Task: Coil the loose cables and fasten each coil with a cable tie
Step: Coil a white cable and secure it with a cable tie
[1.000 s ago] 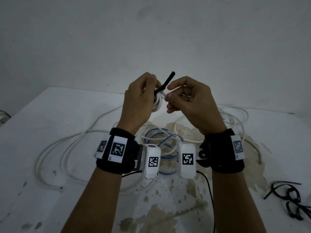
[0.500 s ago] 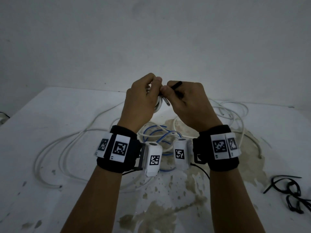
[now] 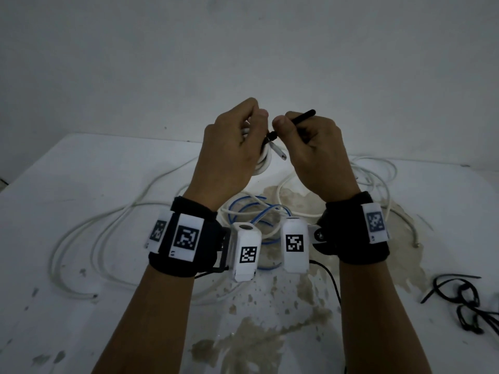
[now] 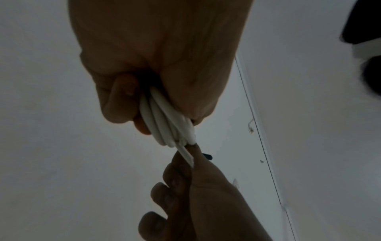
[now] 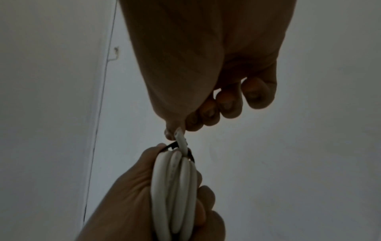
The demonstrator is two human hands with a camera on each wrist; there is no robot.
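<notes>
My left hand [image 3: 232, 147] grips a small coil of white cable [image 3: 266, 161] held up above the table; the coil [image 5: 175, 187] shows as several parallel loops in the right wrist view. A black cable tie [image 3: 299, 118] wraps the top of the coil, and my right hand [image 3: 310, 141] pinches its tail, which sticks out up and to the right. The tie's head [image 3: 272, 136] sits between the two hands. A short white cable end [image 3: 279, 153] pokes out below it. In the left wrist view the coil [image 4: 167, 124] emerges from my left fist.
Loose white cables [image 3: 89, 238] sprawl over the stained white table [image 3: 67, 319], with a blue cable [image 3: 251, 211] under my wrists. More white loops [image 3: 378, 179] lie at the back right. Spare black cable ties [image 3: 464, 300] lie at the right edge.
The right hand took hold of the tie's tail and drew it out to the right; both hands rose slightly. The left hand kept its grip on the coil.
</notes>
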